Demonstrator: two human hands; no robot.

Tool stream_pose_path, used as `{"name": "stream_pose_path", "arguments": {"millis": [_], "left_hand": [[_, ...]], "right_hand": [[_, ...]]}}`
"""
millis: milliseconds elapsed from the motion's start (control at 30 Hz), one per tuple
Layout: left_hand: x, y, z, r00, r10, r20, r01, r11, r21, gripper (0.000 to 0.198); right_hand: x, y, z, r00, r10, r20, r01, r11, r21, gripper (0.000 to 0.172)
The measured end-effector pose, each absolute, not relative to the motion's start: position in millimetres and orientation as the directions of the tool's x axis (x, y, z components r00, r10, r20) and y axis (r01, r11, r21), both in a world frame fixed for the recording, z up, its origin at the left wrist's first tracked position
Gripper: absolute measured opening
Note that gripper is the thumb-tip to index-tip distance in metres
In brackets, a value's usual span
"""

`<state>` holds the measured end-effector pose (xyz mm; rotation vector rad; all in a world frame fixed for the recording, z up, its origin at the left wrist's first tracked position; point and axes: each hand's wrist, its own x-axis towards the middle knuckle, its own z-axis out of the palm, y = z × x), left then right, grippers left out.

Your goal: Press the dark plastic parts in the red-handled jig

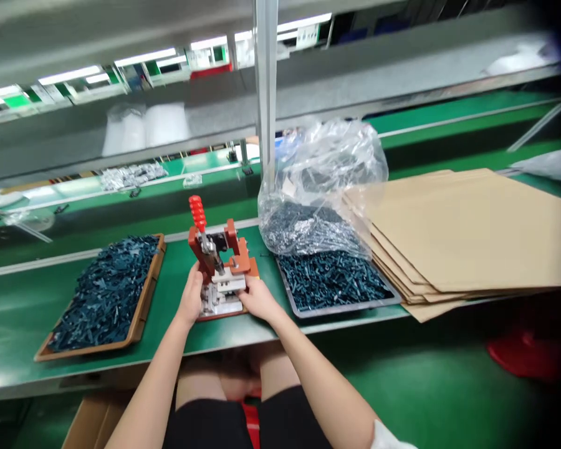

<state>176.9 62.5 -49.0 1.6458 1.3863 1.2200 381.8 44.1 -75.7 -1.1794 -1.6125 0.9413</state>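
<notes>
A brown-orange toggle clamp fixture (244, 254) with an upright red ribbed handle (197, 213) stands on the green bench in front of me. My left hand (191, 294) is closed against its left side, thumb upward, with the other fingertips partly hidden. On the opposite side, my right hand (258, 297) has its fingers closed at the right edge of the silver metal block (228, 284) at the fixture's front. Any small part under those fingertips is too small to make out.
A brown tray (143, 305) heaped with dark blue-green plastic pieces lies left. To the right, a grey tray (303, 312) holds similar pieces beneath a clear plastic bag (336, 162). Cardboard sheets (477, 231) overhang the bench edge. A metal post (266, 93) rises behind.
</notes>
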Motion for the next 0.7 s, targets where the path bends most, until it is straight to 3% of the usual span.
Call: {"name": "stream_pose_path", "arguments": {"millis": [100, 200, 367, 533, 700], "left_hand": [[184.4, 77.6, -16.5, -0.147, 0.955, 0.259, 0.226, -0.222, 0.948, 0.059], [209.0, 80.8, 44.1, -0.242, 0.849, 0.469, 0.207, -0.427, 0.880, 0.050], [250.8, 51.0, 118.4, 0.005, 0.741, 0.671, 0.057, -0.670, 0.740, 0.048], [261.0, 9.6, 89.7, 0.039, 0.524, 0.851, 0.305, -0.817, 0.489, 0.016], [253.0, 14.7, 73.7, 0.120, 0.402, 0.908, 0.464, -0.831, 0.307, 0.019]], "right_hand": [[380.4, 45.6, -75.1, -0.149, 0.964, 0.220, 0.284, 0.255, -0.924, 0.034], [380.2, 47.8, -77.0, -0.174, 0.957, 0.233, 0.287, 0.276, -0.917, 0.034], [379.9, 47.4, -77.7, -0.154, 0.964, 0.217, 0.342, 0.258, -0.904, 0.038], [378.8, 44.0, -72.0, -0.197, 0.960, 0.198, 0.338, 0.256, -0.906, 0.043], [380.1, 43.8, -73.8, -0.167, 0.965, 0.203, 0.370, 0.252, -0.894, 0.036]]}}
